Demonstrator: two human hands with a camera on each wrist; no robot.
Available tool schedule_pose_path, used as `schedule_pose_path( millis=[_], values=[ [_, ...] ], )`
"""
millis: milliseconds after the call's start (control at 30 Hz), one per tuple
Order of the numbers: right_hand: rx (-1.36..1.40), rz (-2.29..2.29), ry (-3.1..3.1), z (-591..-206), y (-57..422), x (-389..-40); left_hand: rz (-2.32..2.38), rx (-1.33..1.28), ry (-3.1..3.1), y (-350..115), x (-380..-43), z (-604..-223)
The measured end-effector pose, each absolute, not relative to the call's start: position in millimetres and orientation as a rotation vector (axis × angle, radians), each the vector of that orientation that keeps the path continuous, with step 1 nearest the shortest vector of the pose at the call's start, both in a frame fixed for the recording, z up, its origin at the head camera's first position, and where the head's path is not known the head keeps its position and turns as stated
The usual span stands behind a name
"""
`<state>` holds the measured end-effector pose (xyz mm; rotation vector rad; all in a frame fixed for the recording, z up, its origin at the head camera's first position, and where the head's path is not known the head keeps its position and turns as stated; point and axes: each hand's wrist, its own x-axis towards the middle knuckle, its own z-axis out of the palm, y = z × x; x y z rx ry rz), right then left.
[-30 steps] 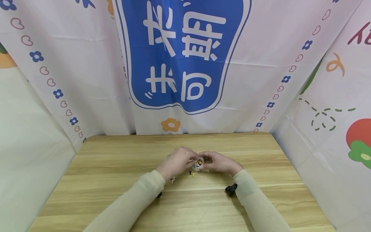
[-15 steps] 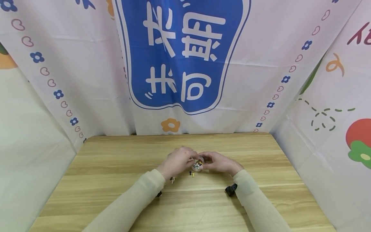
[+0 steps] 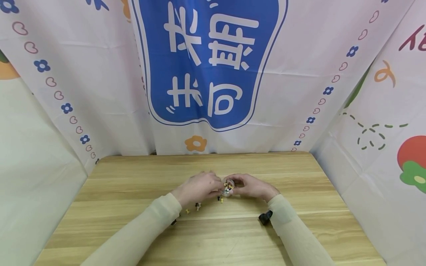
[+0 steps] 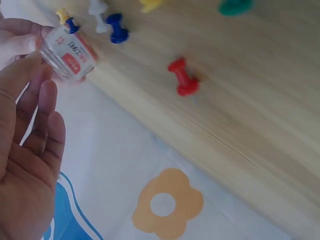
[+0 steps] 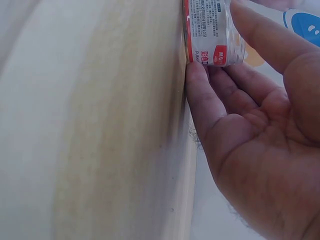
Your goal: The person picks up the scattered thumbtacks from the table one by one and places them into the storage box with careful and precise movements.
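A small clear jar (image 3: 227, 187) of colourful push pins stands on the table, its printed label (image 5: 209, 30) facing the right wrist view. My right hand (image 3: 251, 186) grips the jar from the right, thumb and fingers round its side. My left hand (image 3: 201, 187) is at the jar's left side, its fingertips at or very near the wall; I see nothing between its fingers (image 4: 47, 95). Loose push pins lie near it: a red push pin (image 4: 183, 77), a blue push pin (image 4: 117, 28), a green push pin (image 4: 235, 6) and others.
More loose pins, among them a yellow push pin (image 3: 188, 211), lie on the wooden table (image 3: 233, 236) below the left hand. A printed white curtain (image 3: 293, 92) hangs behind the table's back edge.
My left hand has drawn back left from over the jar's mouth, uncovering more of the pins inside and a yellow push pin near its wrist. The right hand keeps its place on the jar.
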<state>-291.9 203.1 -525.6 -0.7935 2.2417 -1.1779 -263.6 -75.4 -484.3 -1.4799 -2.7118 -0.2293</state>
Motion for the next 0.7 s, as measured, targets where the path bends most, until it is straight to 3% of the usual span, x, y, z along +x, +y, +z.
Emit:
schedule_pose_path(
  millis=[700],
  values=[
    [-0.749,-1.182,2.25,-523.4,202.9,-290.4,0.165,-1.586,-2.587,-78.4,-259.4,-500.4]
  ],
)
